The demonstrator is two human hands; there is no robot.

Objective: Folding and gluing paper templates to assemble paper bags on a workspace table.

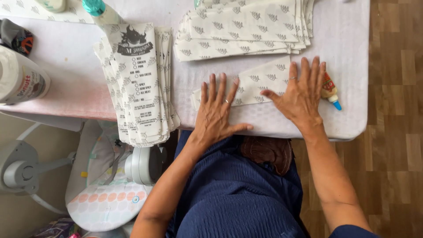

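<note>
Both hands lie on a paper sheet (260, 83) — glue bottle (329, 91) right, stack (139, 83) left.

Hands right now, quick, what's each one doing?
Left hand: open, flat on the patterned paper sheet.
Right hand: open, flat on the same sheet.

Counts:
- hands: 2, left hand (217, 115) and right hand (300, 96), both flat on sheet
- sheet (257, 83) under hands: 1
- paper stacks: 2, printed stack (136, 83) at left, patterned stack (244, 28) at top; sheets per stack can't tell
- glue tube (329, 91): 1
- bottles: 1 teal-capped bottle (100, 10), 1 white jug (18, 78)
- rings: 2, one per hand
</note>
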